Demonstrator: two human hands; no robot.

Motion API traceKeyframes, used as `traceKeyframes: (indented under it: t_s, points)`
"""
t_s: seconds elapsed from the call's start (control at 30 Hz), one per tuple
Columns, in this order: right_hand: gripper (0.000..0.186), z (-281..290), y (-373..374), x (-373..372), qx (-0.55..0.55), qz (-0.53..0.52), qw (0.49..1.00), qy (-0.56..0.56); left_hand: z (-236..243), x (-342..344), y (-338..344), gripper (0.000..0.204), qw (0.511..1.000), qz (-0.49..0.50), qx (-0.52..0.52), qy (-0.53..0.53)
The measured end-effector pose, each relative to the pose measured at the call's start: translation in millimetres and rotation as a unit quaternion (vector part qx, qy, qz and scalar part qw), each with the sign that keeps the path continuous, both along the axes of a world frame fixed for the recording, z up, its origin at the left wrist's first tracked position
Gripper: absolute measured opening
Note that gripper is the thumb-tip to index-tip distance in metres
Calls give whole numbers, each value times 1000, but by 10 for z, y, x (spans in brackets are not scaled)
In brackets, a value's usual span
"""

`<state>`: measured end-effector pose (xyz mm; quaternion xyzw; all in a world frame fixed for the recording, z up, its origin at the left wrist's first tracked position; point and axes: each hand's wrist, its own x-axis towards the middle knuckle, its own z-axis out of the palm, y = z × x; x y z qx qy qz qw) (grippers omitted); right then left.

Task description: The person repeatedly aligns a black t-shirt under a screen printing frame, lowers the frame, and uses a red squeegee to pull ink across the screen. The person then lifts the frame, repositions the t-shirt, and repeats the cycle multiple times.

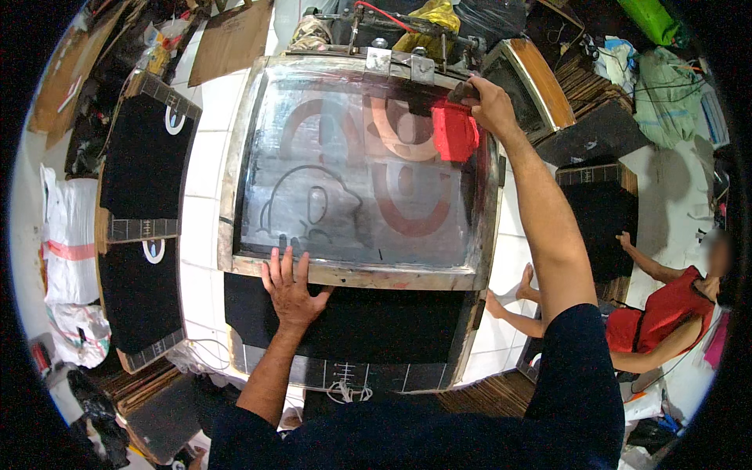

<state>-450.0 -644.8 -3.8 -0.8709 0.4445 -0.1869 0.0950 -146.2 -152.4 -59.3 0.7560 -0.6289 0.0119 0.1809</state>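
Screen-printing frame (356, 276) lies flat over a black fabric panel (352, 325); all places below are given relative to this frame.

Left hand (291, 286): palm down on the frame's near rail, fingers spread flat and reaching onto the mesh edge. It presses, grasps nothing.

Right hand (489, 106): at the far right corner of the frame, fingers curled tight around the dark handle of a squeegee (454, 125). The squeegee's red-coated blade hangs below the hand onto the mesh. How the handle sits in the palm is hidden by the knuckles.

Mesh (345, 188): semi-transparent, carries reddish-brown arc shapes and a faint outlined rounded figure; glare washes out the far left part.

Far rail of the frame: a metal clamp (399, 63) grips it; the machinery behind is cluttered and hard to make out.

Left of the frame: two black pallets (145, 227) with small white round prints, end to end.

Right of the frame: another black pallet (603, 227), partly covered by the right forearm. Beyond it sits another person in a red garment (662, 313), one hand on that pallet; the lower body is cut off.
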Motion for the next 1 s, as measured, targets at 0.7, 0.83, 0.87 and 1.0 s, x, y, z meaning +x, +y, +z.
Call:
traceKeyframes:
  t_s: [0.7,0.83,0.87,1.0]
  points:
    - [50,-152,420,-101,-40,12,999,-4,-1,11,9,89,1000,3,-9,10]
    - [49,-212,1129,-240,-7,-26,999,28,7,-30,8,88,1000,16,3,23]
    - [49,-212,1237,-252,-22,-13,999,24,32,-37,-7,85,1000,7,-18,10]
    - [49,-133,1317,-264,-21,19,998,47,252,81,-156,71,999,-23,-18,35]
